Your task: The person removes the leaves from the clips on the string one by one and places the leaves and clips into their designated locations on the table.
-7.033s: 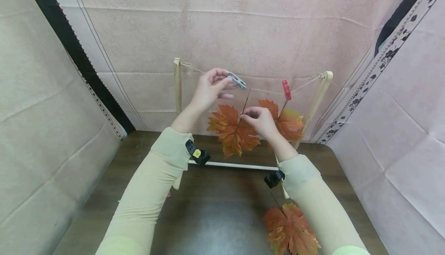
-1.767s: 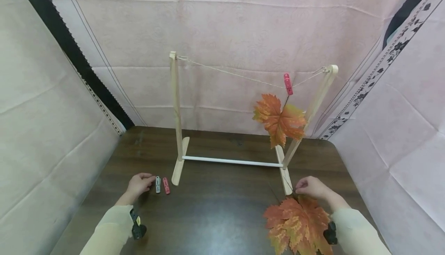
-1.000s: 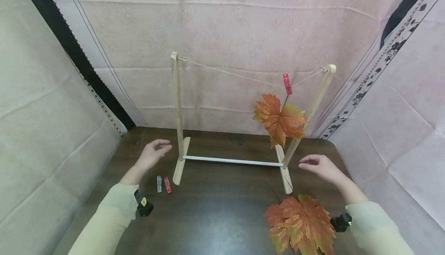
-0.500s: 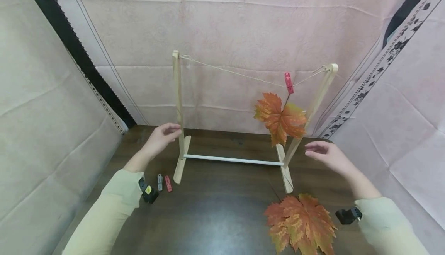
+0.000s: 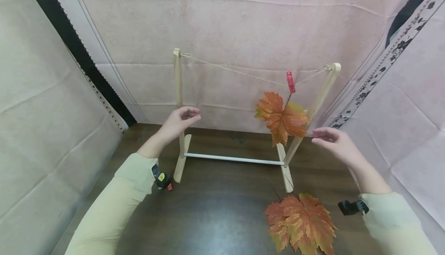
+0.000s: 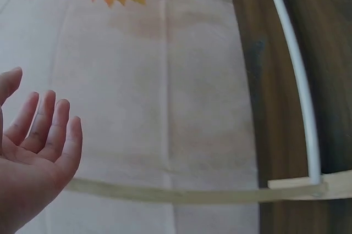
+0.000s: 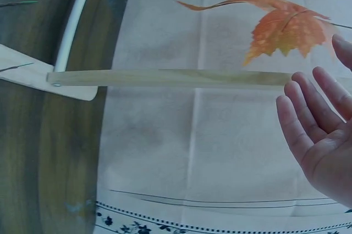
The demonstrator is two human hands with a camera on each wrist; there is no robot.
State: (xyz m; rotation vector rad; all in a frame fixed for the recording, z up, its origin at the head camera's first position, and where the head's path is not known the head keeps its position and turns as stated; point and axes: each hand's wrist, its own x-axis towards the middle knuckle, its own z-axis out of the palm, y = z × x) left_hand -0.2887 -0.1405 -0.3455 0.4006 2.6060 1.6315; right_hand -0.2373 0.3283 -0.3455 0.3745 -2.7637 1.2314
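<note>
My left hand [image 5: 179, 123] is raised in front of the left post of a small wooden drying rack [image 5: 178, 81], fingers relaxed and holding nothing. Just right of the right post hovers my right hand [image 5: 333, 143], loosely bent and also holding nothing. From the string [image 5: 240, 72] between the posts hangs an orange artificial maple leaf [image 5: 282, 119], its stem held by a red clothespin [image 5: 291, 82] near the right end. The right wrist view shows this hanging leaf [image 7: 289, 28] beyond my right fingertips. More orange leaves [image 5: 300, 224] lie overlapped on the table at front right.
A white crossbar [image 5: 233, 158] joins the rack's feet low above the dark wooden table [image 5: 215, 208]. Part of a red clothespin [image 5: 169, 187] shows beside my left wrist camera [image 5: 161, 177], which hides what lies behind it. Pale cloth [image 5: 236, 27] surrounds the table.
Earlier, my hands held a grey clothespin and a second leaf at the string. That clothespin and leaf were then set on the table, and both hands have since risen toward the rack, empty.
</note>
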